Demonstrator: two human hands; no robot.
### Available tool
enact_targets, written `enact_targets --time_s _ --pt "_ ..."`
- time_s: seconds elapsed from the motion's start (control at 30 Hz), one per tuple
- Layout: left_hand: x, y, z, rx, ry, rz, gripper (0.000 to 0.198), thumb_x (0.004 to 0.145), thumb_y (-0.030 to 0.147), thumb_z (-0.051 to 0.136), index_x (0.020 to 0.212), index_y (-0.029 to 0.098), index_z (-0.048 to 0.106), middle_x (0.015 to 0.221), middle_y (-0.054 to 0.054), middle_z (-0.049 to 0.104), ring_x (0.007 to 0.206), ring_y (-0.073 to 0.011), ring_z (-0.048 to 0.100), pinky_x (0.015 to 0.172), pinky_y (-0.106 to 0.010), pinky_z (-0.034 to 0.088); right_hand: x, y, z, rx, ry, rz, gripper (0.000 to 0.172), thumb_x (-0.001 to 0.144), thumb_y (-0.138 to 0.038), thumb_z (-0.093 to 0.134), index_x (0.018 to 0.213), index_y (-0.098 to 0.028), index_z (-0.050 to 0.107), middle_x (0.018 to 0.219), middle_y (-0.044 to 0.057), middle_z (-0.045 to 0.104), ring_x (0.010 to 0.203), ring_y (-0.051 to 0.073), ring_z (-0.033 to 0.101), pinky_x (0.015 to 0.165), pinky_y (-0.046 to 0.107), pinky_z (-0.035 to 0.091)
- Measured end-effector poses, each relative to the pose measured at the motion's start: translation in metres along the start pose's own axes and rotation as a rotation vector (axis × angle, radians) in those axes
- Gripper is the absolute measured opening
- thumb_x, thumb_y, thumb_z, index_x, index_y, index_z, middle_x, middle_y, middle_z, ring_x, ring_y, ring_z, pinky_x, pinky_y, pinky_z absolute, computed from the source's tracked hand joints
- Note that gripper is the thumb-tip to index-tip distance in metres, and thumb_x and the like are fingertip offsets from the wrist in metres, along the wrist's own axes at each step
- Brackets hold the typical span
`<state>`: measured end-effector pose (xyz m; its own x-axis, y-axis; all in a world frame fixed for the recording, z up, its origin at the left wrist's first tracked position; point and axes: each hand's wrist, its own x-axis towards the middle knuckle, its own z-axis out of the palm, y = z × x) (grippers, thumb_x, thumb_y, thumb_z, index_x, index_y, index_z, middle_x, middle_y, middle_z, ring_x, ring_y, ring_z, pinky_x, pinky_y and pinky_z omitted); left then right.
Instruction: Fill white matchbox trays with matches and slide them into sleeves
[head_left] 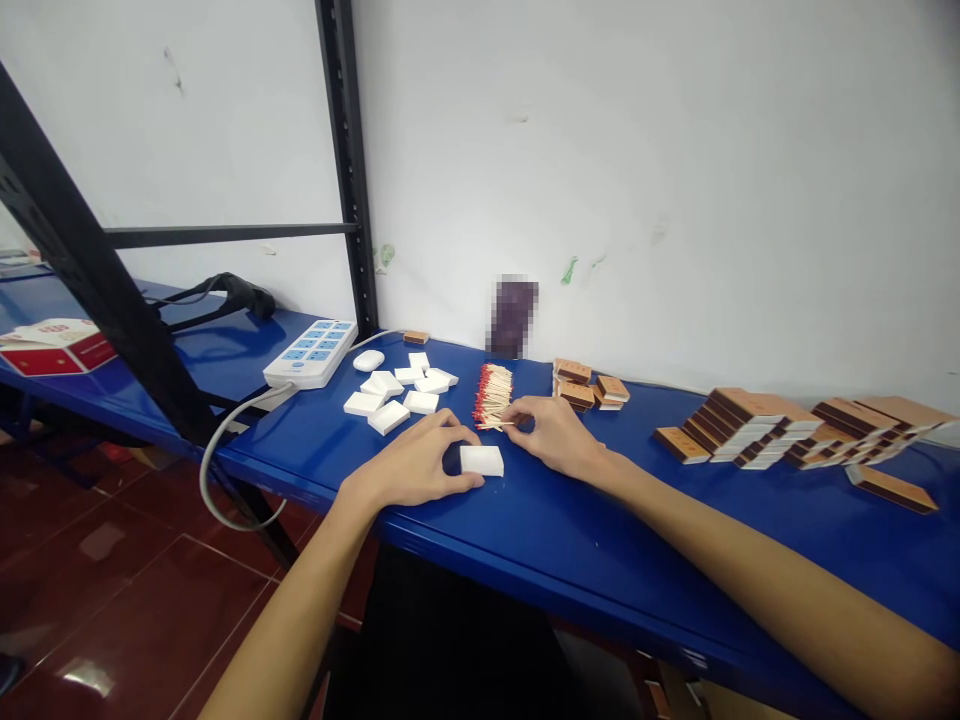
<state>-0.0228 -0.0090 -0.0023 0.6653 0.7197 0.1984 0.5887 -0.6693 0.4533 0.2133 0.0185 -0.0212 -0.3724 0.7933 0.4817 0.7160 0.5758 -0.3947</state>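
My left hand (424,462) has its thumb and fingers around the left end of a small white tray (482,460) on the blue table (540,540). Just beyond that tray lies a pile of red-tipped matches (495,390). Thumb and forefinger of my right hand (553,432) pinch together over a match at the pile's near right side. Several other white trays (388,416) lie loosely to the left of the matches.
A power strip (311,355) and a white rounded object (368,361) are at the left, near a black shelf post (349,160). Brown matchboxes (576,372) lie behind my right hand. Stacked matchboxes (742,420) stand at the right.
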Motion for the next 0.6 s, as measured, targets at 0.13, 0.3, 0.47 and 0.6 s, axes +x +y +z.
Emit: enact_targets --time_s 0.13,0.3,0.47,0.6 --pt "0.001 0.000 0.002 0.020 -0.008 0.008 0.043 0.082 0.049 0.062 0.120 0.028 0.061 0.107 -0.004 0.051 0.103 -0.0237 0.052 0.092 -0.037 0.042 -0.004 -0.003 -0.002 -0.026 -0.027 -0.031 0.012 0.078 -0.012 0.058 0.079 -0.017 0.069 0.080 0.004 0.072 0.071 0.016 0.065 0.067 0.028 0.050" --pt "0.002 0.000 0.004 0.039 -0.017 0.010 0.049 0.082 0.050 0.061 0.126 0.028 0.058 0.105 -0.005 0.049 0.102 -0.0246 0.051 0.093 -0.040 0.041 -0.003 -0.011 -0.013 -0.016 -0.047 -0.019 0.015 0.077 -0.013 0.058 0.086 -0.017 0.069 0.088 0.005 0.072 0.077 0.018 0.066 0.073 0.032 0.052" --pt "0.002 -0.002 0.005 0.043 -0.024 0.004 0.059 0.083 0.052 0.059 0.137 0.030 0.049 0.106 -0.005 0.048 0.103 -0.0253 0.049 0.096 -0.042 0.040 0.006 -0.014 -0.020 -0.146 -0.115 -0.042 0.025 0.084 -0.027 0.056 0.104 -0.015 0.067 0.104 0.010 0.068 0.093 0.023 0.063 0.085 0.040 0.050" --pt "0.001 -0.002 0.005 0.033 -0.009 -0.004 0.052 0.082 0.052 0.060 0.127 0.027 0.054 0.106 -0.006 0.049 0.103 -0.0259 0.050 0.094 -0.042 0.041 0.013 -0.015 -0.020 -0.229 -0.236 -0.073 0.032 0.087 -0.035 0.055 0.110 -0.015 0.066 0.113 0.014 0.065 0.110 0.029 0.056 0.093 0.044 0.045"
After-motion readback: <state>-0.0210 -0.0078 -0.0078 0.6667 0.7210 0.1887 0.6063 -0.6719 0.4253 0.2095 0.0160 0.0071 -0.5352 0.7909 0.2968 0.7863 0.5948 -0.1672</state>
